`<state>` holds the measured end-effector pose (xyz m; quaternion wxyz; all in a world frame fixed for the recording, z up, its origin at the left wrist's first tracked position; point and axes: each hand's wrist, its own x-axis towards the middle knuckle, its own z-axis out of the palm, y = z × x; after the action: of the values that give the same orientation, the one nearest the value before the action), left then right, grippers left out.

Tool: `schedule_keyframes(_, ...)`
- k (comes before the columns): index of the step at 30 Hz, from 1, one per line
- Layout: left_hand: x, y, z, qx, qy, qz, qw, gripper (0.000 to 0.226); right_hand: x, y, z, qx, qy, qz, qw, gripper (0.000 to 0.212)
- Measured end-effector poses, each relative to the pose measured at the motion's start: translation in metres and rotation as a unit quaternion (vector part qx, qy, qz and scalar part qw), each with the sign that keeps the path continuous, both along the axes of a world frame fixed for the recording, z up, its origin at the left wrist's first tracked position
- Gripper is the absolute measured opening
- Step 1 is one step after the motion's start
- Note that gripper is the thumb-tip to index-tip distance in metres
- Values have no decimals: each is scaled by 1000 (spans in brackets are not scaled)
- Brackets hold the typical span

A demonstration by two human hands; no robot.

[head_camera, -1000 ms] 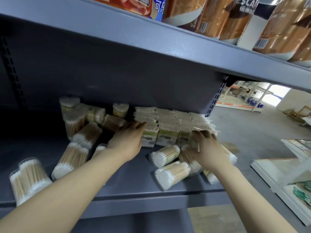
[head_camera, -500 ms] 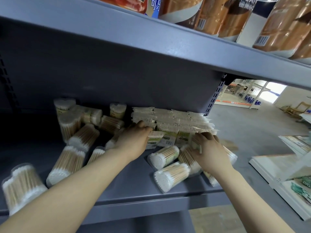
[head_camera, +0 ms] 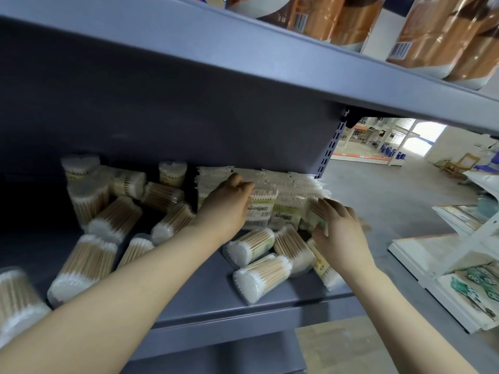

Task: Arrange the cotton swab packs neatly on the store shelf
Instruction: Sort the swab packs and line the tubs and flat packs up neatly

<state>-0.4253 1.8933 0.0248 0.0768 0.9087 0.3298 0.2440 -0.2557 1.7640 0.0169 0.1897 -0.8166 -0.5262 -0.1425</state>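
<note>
A row of flat cotton swab bags [head_camera: 272, 190] with green labels stands at the back right of the grey shelf [head_camera: 243, 306]. My left hand [head_camera: 225, 209] presses against the left end of that row, fingers curled on a bag. My right hand [head_camera: 340, 233] grips the bags at the row's right end [head_camera: 314, 211]. Several clear tubs of wooden swabs lie toppled in front [head_camera: 259, 276] and to the left [head_camera: 113, 220]. A few tubs stand upright at the back left [head_camera: 172, 172].
The upper shelf [head_camera: 270, 60] overhangs close above, loaded with large orange-brown packs [head_camera: 437, 31]. The shelf ends at a perforated upright [head_camera: 333, 147] on the right. Beyond it lie open floor and a low white display unit [head_camera: 453, 268].
My left hand has slid further back and up onto the left end of the bag row. My right hand has shifted slightly along the right end. The camera has moved closer.
</note>
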Motion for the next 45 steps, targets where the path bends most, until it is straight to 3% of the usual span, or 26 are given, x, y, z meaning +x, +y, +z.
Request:
schedule_keyframes(18,74,-9,-10,-83,-23,-39,995,39,23,-21,-11,64,-37,13,997,62)
schedule_keyframes(21,80,-10,-14,-63,-8,-47,997,33,25,-20,-12,75,-53,12,996,61)
schedule_keyframes(25,85,-11,-18,50,39,-34,997,35,27,-21,-12,84,-50,12,995,60)
schedule_keyframes(29,85,-8,-16,79,40,-41,995,37,28,-21,-13,82,-53,9,995,61)
schedule_keyframes(36,90,-3,-18,70,121,-80,987,54,29,-19,-18,70,-31,18,997,62)
schedule_keyframes(45,86,6,-18,46,71,-123,989,52,27,-18,-18,63,-1,8,998,59)
